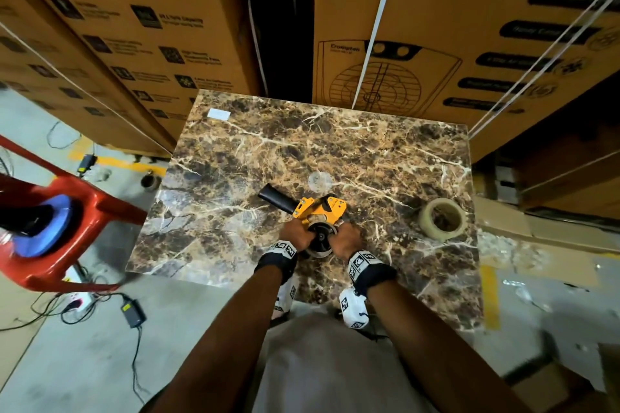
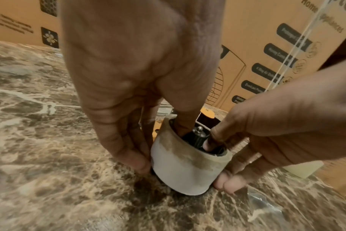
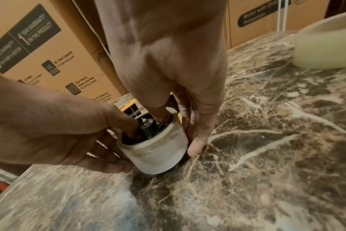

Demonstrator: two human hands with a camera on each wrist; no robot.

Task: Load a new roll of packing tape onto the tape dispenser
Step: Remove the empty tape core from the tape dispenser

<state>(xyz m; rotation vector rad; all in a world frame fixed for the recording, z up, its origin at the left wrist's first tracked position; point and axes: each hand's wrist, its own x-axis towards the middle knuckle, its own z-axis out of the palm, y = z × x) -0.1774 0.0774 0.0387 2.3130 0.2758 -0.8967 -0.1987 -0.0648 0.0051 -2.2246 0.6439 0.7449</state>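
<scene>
From the head view I see the yellow tape dispenser (image 1: 317,209) lying on its side on the marbled counter (image 1: 335,151), black handle pointing away to the left, with my left hand (image 1: 297,234) and right hand (image 1: 349,238) closed in on the spent core (image 1: 320,250) that sits on its hub; the new tape roll (image 1: 442,219) lies flat on the counter well to the right, untouched. So I judge the old core has to come off first, and the dispenser itself is held by nothing but the core, so a hard pull could drag or flip the whole tool. In the left wrist view, the left hand (image 2: 132,75) has its thumb hooked inside the core (image 2: 186,168) and its fingers curled against the outer wall, pinching the cardboard; the right hand (image 2: 282,132) mirrors it from the other side, one finger down beside the black hub (image 2: 198,137). The cardboard rim looks soft and worn, so it may crush or tear rather than slide. In the right wrist view, the right hand (image 3: 168,62) pinches the far wall the same way, thumb beside the hub bolt (image 3: 146,123); uneven lift from the two grips could cock the core and jam it, and a sudden release could send a hand toward the new roll (image 3: 324,46).
</scene>
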